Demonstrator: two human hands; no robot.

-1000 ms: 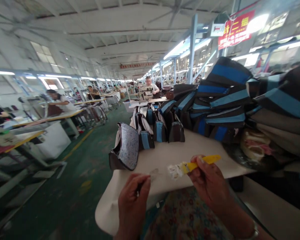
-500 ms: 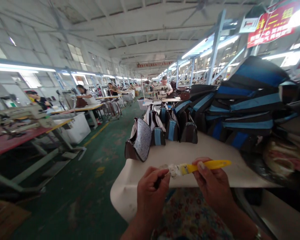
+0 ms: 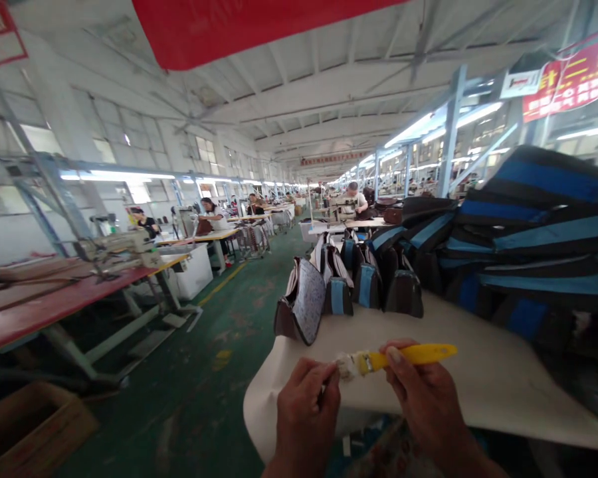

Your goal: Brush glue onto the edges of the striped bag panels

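Note:
A paintbrush (image 3: 423,353) with a yellow handle and pale, clumped bristles lies level in front of me. Its handle is gripped by my right hand (image 3: 426,392), thumb on top. At the bristle end, my left hand (image 3: 309,405) is closed, thumb and forefinger pinched at the bristle tips; whether a bit of something sits between them is too small to see. Both hands hover over the near edge of a pale-covered table (image 3: 379,338). Beyond them stands a dark bag with a grey patterned side (image 3: 309,300), with more brown and blue bags (image 3: 366,285) beside it.
Dark bag pieces with blue stripes (image 3: 543,226) are piled at the right of the table. To the left are a green floor aisle (image 3: 219,332), a red sewing table (image 3: 70,292) and a cardboard box (image 3: 40,425). Several people sit at machines farther back.
My view has tilted up and turned left, so the scene sits lower and farther right. Both hands keep their hold at the brush, left at the bristles, right on the handle.

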